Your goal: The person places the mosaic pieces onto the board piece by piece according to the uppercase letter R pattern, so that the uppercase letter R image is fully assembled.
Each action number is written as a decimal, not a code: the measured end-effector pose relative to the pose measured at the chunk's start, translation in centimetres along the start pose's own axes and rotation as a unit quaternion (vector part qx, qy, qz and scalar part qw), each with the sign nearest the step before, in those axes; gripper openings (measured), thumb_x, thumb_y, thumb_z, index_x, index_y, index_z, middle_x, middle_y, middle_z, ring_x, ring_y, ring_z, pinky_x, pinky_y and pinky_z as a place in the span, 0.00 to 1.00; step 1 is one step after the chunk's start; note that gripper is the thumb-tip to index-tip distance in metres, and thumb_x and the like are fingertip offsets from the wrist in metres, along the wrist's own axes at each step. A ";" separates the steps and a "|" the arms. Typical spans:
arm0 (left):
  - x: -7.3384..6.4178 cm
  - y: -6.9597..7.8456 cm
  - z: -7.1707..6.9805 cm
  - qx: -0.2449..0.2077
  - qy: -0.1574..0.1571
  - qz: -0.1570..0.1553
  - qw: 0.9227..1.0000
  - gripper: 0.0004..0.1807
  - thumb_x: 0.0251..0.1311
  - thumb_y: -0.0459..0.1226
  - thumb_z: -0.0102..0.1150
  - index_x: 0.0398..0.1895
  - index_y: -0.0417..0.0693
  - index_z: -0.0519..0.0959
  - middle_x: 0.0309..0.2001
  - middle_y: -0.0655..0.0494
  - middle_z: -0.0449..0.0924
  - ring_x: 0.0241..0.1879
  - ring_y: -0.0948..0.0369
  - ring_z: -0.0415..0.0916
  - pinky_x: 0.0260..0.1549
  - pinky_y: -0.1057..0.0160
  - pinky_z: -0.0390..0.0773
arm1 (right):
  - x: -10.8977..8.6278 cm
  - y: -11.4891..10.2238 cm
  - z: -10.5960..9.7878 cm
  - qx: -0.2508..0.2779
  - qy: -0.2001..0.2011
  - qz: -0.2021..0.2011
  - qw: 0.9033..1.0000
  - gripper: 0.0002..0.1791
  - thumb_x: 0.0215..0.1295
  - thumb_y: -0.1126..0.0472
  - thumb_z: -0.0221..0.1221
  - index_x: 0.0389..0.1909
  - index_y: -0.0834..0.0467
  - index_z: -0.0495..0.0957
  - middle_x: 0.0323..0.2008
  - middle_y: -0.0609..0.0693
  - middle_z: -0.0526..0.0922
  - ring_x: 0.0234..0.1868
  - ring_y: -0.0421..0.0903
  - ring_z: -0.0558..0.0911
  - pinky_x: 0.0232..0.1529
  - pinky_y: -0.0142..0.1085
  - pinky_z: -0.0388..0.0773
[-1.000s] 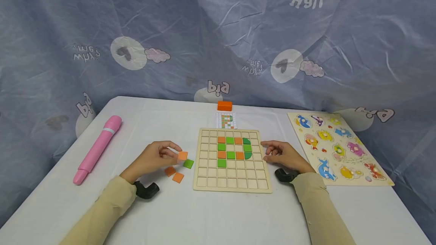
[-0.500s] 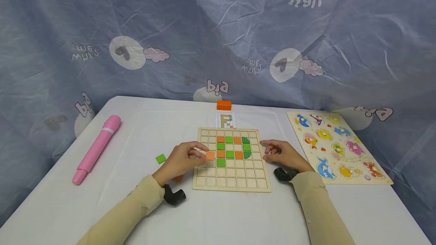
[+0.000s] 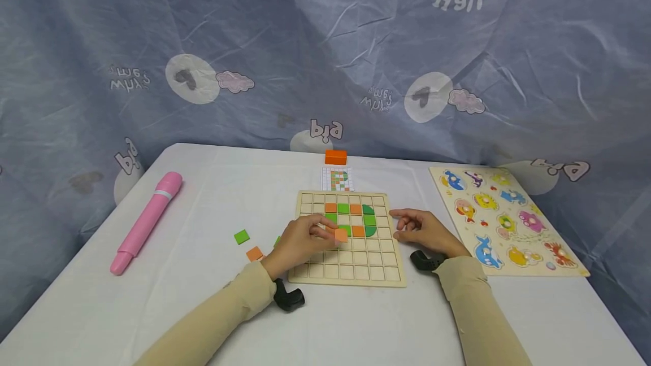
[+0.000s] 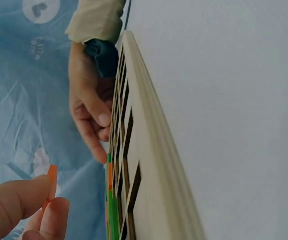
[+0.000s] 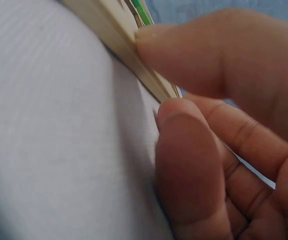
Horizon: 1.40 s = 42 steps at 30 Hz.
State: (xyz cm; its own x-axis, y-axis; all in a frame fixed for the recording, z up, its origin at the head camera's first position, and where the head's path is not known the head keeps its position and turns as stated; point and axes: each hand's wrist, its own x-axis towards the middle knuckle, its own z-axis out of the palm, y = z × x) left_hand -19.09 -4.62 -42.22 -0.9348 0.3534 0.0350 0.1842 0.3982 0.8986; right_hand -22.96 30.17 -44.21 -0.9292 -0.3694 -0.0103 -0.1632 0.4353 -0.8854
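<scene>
My left hand [image 3: 300, 242] pinches an orange square tile [image 3: 341, 235] between thumb and fingertips, over the wooden grid board [image 3: 356, 273]. In the left wrist view, the held tile [image 4: 52, 180] stands on edge, apart from the board. Orange and green pieces [image 3: 369, 220] fill several cells, two dark green ones with rounded corners; the left hand hides part of this pattern. My right hand [image 3: 424, 233] is at the board's right edge, fingers loosely bent. In the right wrist view, a fingertip [image 5: 151, 42] touches the board's rim [image 5: 129, 55].
Left of the board lie loose green [image 3: 242, 236] and orange [image 3: 255, 253] tiles, partly hidden by the left arm. A pattern card [image 3: 337, 179] and an orange block [image 3: 335, 157] are behind the board. A pink microphone-like stick [image 3: 144, 225] lies left, an animal puzzle board [image 3: 503, 219] right.
My left hand has carried the orange tile rightward, from beside the loose tiles to over the board's middle. My right hand has stayed at the board's edge.
</scene>
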 end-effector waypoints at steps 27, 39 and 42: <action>1.1 -0.5 2.0 0.149 0.016 0.017 0.989 0.12 0.60 0.43 0.80 0.45 0.56 0.90 0.31 0.71 0.81 0.31 0.69 0.75 0.30 0.62 0.71 | -0.1 -0.3 0.1 -0.007 0.002 -0.002 1.000 0.31 0.66 0.72 0.70 0.68 0.77 0.74 0.39 0.57 0.81 0.33 0.39 0.75 0.37 0.28 0.74; 1.0 -0.4 1.9 0.160 0.007 0.014 0.987 0.14 0.59 0.44 0.80 0.47 0.57 0.91 0.31 0.73 0.81 0.30 0.68 0.74 0.29 0.62 0.71 | -0.1 -0.4 0.1 -0.010 0.004 0.002 1.000 0.31 0.66 0.73 0.70 0.68 0.77 0.74 0.39 0.56 0.81 0.34 0.38 0.75 0.37 0.28 0.74; 1.0 -0.3 1.9 0.163 0.003 0.010 0.987 0.13 0.59 0.44 0.80 0.47 0.57 0.92 0.31 0.73 0.81 0.31 0.69 0.74 0.29 0.62 0.71 | -0.1 -0.4 0.1 -0.009 0.004 0.002 1.000 0.31 0.66 0.72 0.70 0.68 0.77 0.74 0.39 0.55 0.81 0.34 0.39 0.75 0.37 0.28 0.73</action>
State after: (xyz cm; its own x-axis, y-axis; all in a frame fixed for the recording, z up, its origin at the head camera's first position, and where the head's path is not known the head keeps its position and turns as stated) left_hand -19.49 -2.80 -43.32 -0.9317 0.3589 0.0549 0.2892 0.6423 0.7098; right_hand -22.82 29.95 -43.89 -0.9325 -0.3610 -0.0094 -0.1659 0.4513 -0.8768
